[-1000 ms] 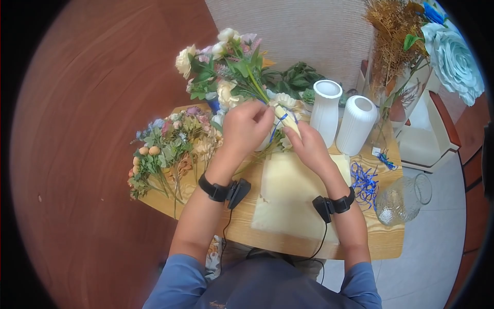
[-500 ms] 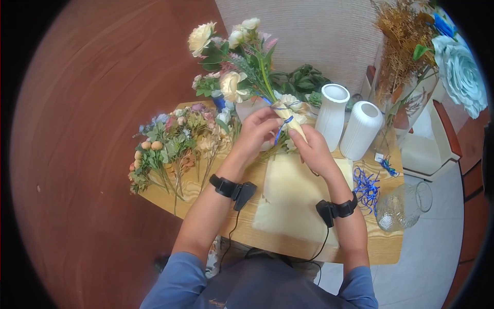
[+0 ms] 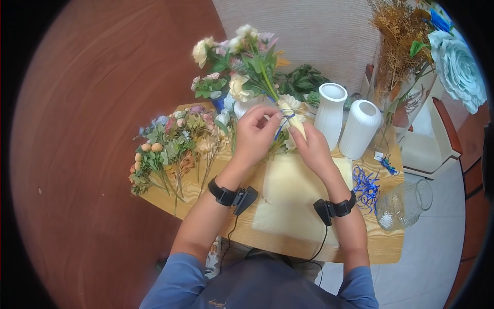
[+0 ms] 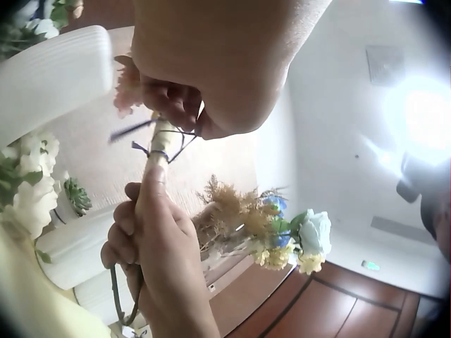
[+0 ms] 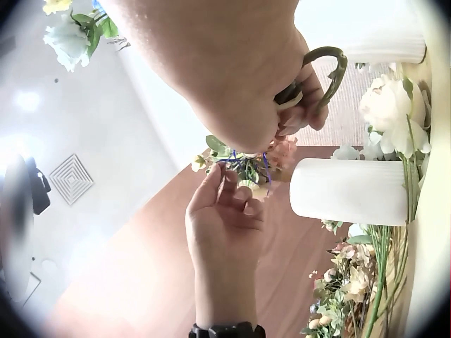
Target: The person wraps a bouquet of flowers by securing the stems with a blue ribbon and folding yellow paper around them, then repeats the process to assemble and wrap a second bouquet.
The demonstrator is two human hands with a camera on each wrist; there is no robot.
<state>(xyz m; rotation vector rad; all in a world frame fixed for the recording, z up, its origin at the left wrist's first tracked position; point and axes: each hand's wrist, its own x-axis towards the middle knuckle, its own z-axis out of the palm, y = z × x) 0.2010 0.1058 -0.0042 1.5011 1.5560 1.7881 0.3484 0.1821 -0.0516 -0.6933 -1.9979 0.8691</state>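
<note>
My right hand (image 3: 312, 149) grips the lower end of a bouquet, around its stem wrapped in pale yellow paper (image 3: 296, 122). Cream and pink flowers (image 3: 239, 85) with green leaves lean up and left from the wrap. A thin blue ribbon (image 4: 159, 153) is tied around the wrapped stem, its loose ends sticking out. My left hand (image 3: 256, 133) is beside the tie, and in the right wrist view its thumb and fingertips pinch the ribbon (image 5: 268, 172). A bent green stem end (image 5: 338, 74) curves out from under my right hand.
Two white vases (image 3: 329, 116) stand behind my right hand. A clear glass vase (image 3: 404, 206) lies at the table's right edge, near loose blue ribbon (image 3: 366, 188). Pale yellow sheets (image 3: 296, 201) lie in front. Several artificial flowers (image 3: 177, 136) cover the table's left side.
My left fingers moved off the tie, spread below it, then came back and closed at the ribbon. The bouquet has shifted slightly right; my right hand keeps its grip.
</note>
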